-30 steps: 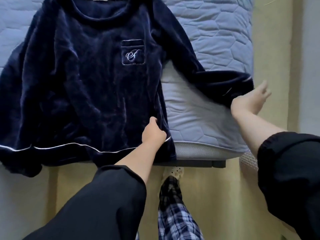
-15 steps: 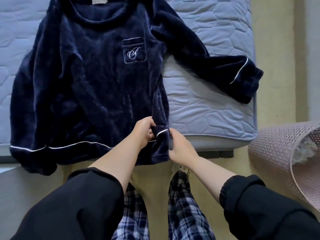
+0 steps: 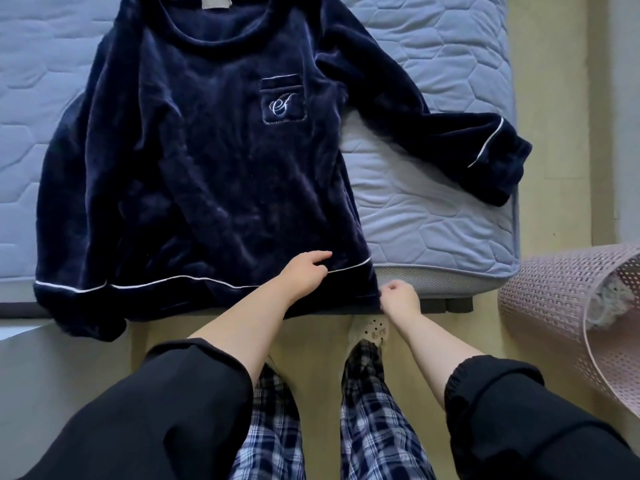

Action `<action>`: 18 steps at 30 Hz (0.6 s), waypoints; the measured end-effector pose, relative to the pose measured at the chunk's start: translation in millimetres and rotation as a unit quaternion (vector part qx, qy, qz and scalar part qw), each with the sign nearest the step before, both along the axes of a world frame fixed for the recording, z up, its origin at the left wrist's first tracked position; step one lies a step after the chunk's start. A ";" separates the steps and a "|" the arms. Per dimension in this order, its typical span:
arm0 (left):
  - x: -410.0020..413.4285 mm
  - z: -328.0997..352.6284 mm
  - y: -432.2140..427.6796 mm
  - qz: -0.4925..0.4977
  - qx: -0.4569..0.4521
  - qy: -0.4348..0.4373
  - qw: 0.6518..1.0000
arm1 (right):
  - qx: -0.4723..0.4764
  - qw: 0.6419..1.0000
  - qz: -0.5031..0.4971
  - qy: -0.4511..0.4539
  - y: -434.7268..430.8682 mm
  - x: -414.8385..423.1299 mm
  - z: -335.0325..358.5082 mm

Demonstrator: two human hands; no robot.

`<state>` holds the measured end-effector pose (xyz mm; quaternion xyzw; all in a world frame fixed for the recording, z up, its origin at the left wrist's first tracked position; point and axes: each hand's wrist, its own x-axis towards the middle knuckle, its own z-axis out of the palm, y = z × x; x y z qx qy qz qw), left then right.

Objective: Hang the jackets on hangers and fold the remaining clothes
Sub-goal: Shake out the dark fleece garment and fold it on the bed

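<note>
While the person stands at the near edge of the bed (image 3: 433,220), a dark navy velvet top (image 3: 207,168) lies spread face up on its quilted pale blue cover, neckline toward the bed's far side. The pile is plush and catches the light in soft streaks and creases. It has a round neck with a small grey label (image 3: 216,2) inside the collar, and a stitched chest pocket (image 3: 283,103) bearing a pale embroidered monogram. Thin white piping runs along the hem band and round the cuff (image 3: 498,161).

One sleeve stretches out at an angle toward the bed's near corner, its cuff reaching the bed's side edge. The other sleeve lies along the body of the top, and its end hangs over the bed's near edge. The hem band also droops over that edge.

The left hand (image 3: 304,271) rests on the fabric at the hem, just above the piping, fingers loosely bent and forefinger extended, gripping no fold that shows. The right hand (image 3: 401,299) sits at the hem's corner by the bed's near edge with its fingers curled; whether it pinches the cloth cannot be told.

Beside the bed's near corner a pinkish mesh basket (image 3: 554,323) lies tipped on the floor.
</note>
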<state>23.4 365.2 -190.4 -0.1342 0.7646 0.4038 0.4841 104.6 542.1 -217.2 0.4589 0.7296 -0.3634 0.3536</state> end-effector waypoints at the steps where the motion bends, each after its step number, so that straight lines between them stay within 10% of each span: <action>1: 2.4 -2.0 -3.5 -0.009 -0.002 0.001 1.000 | 0.023 0.999 0.013 0.040 -4.3 -5.4 1.8; 5: 5.1 -2.9 -10.5 0.020 0.013 -0.014 1.000 | -0.020 0.985 0.079 0.152 -20.2 -35.9 9.0; 12: 1.8 8.7 -40.0 0.039 -0.033 0.016 0.999 | 0.070 0.976 0.192 -0.072 -15.7 -53.4 18.3; 18: -1.9 20.5 -134.7 0.184 -0.120 0.078 0.972 | 0.179 0.920 0.332 0.102 -82.0 -72.2 42.7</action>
